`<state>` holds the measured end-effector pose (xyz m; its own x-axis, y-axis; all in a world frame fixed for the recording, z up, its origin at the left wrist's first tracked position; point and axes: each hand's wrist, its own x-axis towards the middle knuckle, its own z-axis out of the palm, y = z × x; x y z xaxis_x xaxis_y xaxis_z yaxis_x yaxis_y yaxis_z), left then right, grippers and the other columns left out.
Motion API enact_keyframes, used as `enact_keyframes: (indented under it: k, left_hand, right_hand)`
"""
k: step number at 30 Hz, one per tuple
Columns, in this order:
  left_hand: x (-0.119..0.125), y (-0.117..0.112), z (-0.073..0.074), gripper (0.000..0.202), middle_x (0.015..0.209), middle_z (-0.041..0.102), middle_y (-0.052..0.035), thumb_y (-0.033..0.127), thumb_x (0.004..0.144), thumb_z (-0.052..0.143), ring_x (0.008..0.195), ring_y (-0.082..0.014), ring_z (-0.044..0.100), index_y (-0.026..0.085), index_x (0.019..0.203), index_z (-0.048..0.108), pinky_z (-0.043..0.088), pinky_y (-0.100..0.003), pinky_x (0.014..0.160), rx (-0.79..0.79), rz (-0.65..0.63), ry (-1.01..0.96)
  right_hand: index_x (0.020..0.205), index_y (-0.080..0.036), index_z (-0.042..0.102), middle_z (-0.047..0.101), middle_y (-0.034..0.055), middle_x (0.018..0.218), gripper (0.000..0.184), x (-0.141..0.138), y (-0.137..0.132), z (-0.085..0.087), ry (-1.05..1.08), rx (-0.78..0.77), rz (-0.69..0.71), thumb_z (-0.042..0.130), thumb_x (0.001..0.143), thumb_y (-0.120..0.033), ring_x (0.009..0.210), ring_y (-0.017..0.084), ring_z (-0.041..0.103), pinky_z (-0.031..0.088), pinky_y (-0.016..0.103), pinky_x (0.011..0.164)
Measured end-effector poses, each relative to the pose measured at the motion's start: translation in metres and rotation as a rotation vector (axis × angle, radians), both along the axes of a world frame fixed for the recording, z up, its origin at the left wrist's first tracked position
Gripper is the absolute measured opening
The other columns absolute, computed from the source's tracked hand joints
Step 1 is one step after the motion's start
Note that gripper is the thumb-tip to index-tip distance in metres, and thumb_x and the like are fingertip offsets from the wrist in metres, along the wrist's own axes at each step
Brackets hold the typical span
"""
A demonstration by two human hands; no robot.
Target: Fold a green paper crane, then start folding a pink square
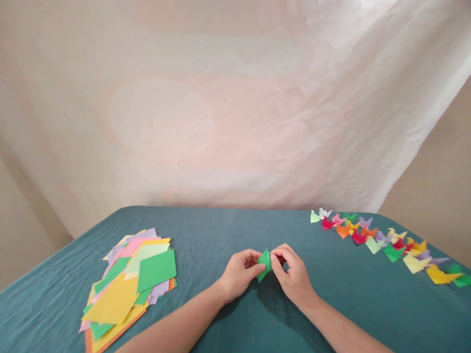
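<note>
Between my two hands is a small folded piece of green paper, pointed at the top and bottom, held just above the table. My left hand pinches it from the left, thumb laid across its front. From the other side, my right hand is closed with thumb and fingertips at the paper's right edge. The fingertips hide part of the folds there.
A loose pile of coloured paper squares lies at the left. Rows of small folded paper birds in several colours stand along the right. A dark green cloth covers the table, and a pale sheet hangs behind it.
</note>
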<state>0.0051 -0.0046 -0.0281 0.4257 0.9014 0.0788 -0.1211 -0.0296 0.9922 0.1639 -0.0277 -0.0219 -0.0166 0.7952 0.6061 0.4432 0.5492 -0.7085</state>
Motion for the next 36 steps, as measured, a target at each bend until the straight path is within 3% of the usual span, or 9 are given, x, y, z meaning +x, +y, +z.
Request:
enact_keyframes:
  k: [20, 28, 33, 36]
  left_hand:
    - [-0.0013, 0.0012, 0.0000, 0.029, 0.083, 0.065, -0.0053, 0.032, 0.070, 0.071, 0.075, -0.0153, 0.059, 0.013, 0.090, 0.061, 0.043, -0.027, 0.073, -0.004, 0.003, -0.019]
    - [-0.0016, 0.0035, -0.0054, 0.036, 0.084, 0.065, -0.0060, 0.025, 0.068, 0.072, 0.078, -0.0148, 0.060, 0.012, 0.097, 0.055, 0.045, -0.028, 0.076, -0.038, 0.050, -0.069]
    - [-0.0012, 0.0021, -0.0046, 0.048, 0.084, 0.060, -0.0023, 0.019, 0.064, 0.072, 0.067, -0.0101, 0.059, 0.013, 0.106, 0.049, 0.046, -0.023, 0.067, -0.037, 0.140, -0.058]
    - [0.0005, -0.0001, -0.0028, 0.055, 0.079, 0.060, 0.0003, 0.016, 0.064, 0.070, 0.063, -0.0104, 0.060, 0.015, 0.113, 0.043, 0.046, -0.023, 0.063, -0.034, 0.105, -0.005]
  right_hand:
    - [0.075, -0.018, 0.054, 0.053, 0.0026, 0.076, 0.019, 0.0018, 0.0010, 0.0026, 0.009, -0.073, 0.034, 0.043, 0.088, -0.027, 0.069, 0.015, 0.051, 0.042, 0.026, 0.064]
    - [0.070, -0.018, 0.053, 0.048, -0.0009, 0.068, 0.018, 0.0004, 0.0035, -0.0012, -0.083, -0.181, 0.068, 0.049, 0.085, -0.029, 0.060, 0.013, 0.048, 0.039, 0.024, 0.059]
    - [0.071, -0.018, 0.053, 0.049, -0.0008, 0.068, 0.021, 0.0005, 0.0064, -0.0029, -0.061, -0.220, 0.073, 0.047, 0.086, -0.031, 0.060, 0.013, 0.047, 0.038, 0.024, 0.057]
    - [0.072, -0.018, 0.053, 0.050, -0.0005, 0.068, 0.022, 0.0016, 0.0070, -0.0041, -0.049, -0.237, 0.092, 0.045, 0.087, -0.032, 0.061, 0.013, 0.048, 0.038, 0.025, 0.057]
